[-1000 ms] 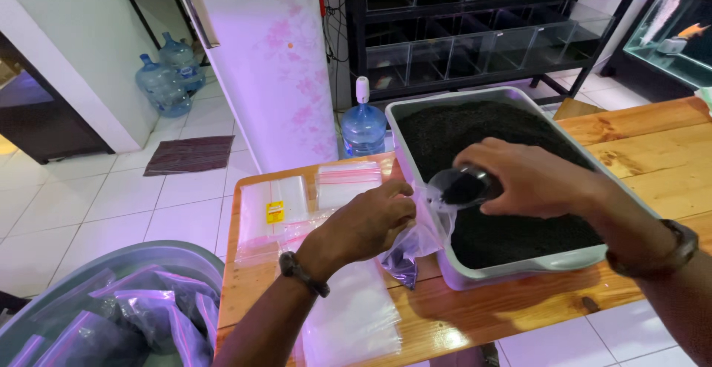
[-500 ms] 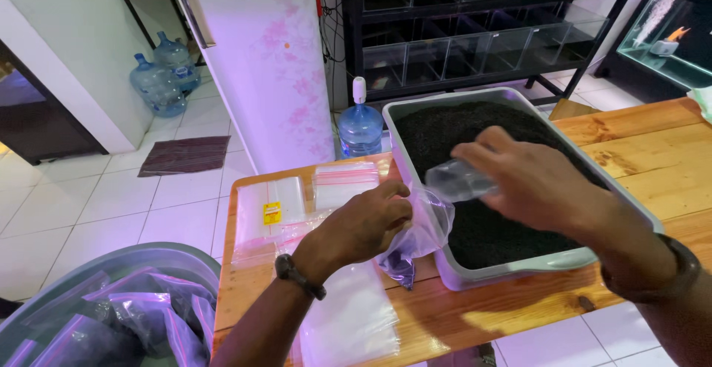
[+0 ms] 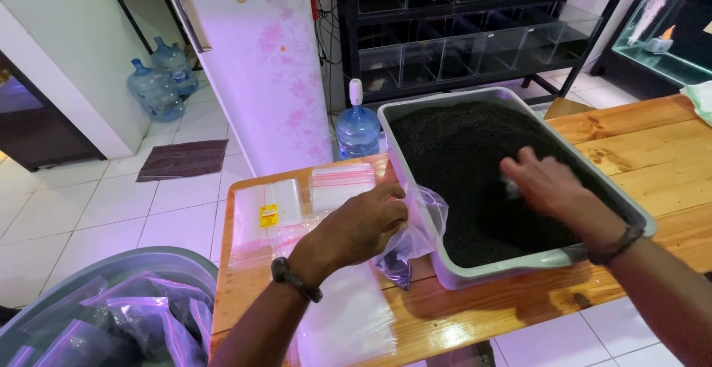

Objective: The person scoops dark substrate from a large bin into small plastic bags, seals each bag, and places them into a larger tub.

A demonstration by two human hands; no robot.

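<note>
Head view | left hand [image 3: 360,226] pinches clear bag [image 3: 411,237] at tray rim [image 3: 415,189], frame centre | right hand [image 3: 545,185] — nearer the black grains [image 3: 460,152] — closed on a small scoop, right of bag

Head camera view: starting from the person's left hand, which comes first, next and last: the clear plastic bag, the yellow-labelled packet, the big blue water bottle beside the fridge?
From the left hand:
1. Clear plastic bag, pinched in that hand at the tray's near corner.
2. Yellow-labelled packet, flat on the table to the hand's left.
3. Blue water bottle, on the floor beyond the table, beside the fridge.
</note>
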